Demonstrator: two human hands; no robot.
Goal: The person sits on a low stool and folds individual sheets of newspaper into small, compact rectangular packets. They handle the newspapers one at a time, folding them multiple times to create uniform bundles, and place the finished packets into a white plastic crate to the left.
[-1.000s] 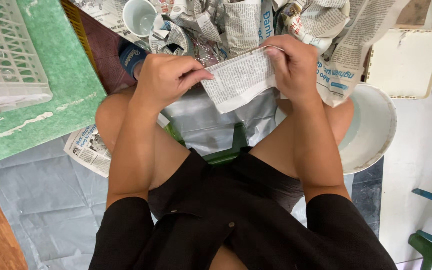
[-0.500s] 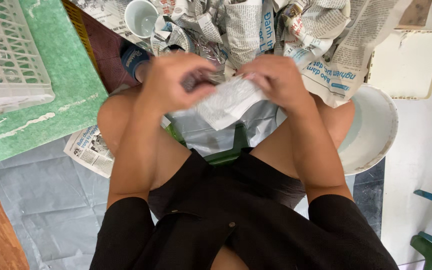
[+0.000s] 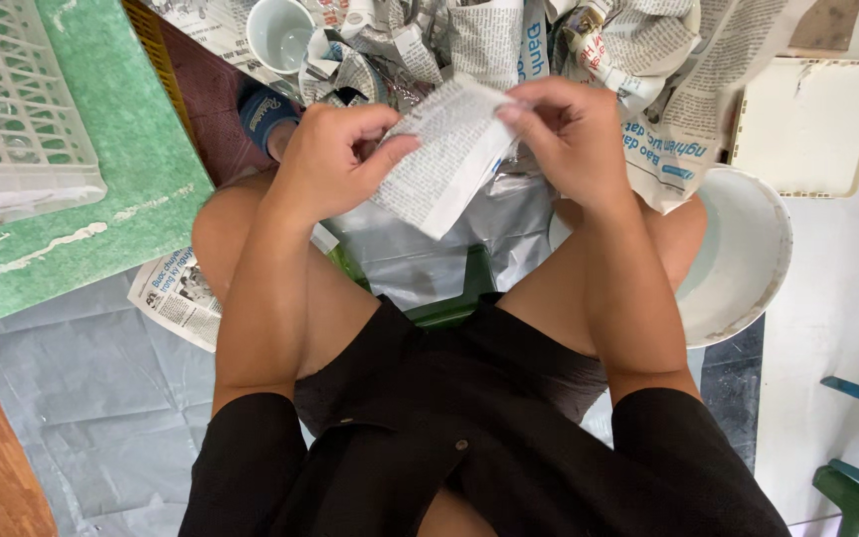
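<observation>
Your left hand (image 3: 335,159) and right hand (image 3: 569,139) both pinch a folded piece of newspaper (image 3: 444,159), fingers closed on its edges, holding it above your knees. Crumpled newspaper sheets (image 3: 509,40) and a white cup (image 3: 280,35) lie just beyond; a white bowl (image 3: 748,259) sits beside your right knee.

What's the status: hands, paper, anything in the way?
Left hand and right hand both pinch the newspaper piece, held above the lap. Crumpled newspaper pile just beyond; nothing between.
</observation>
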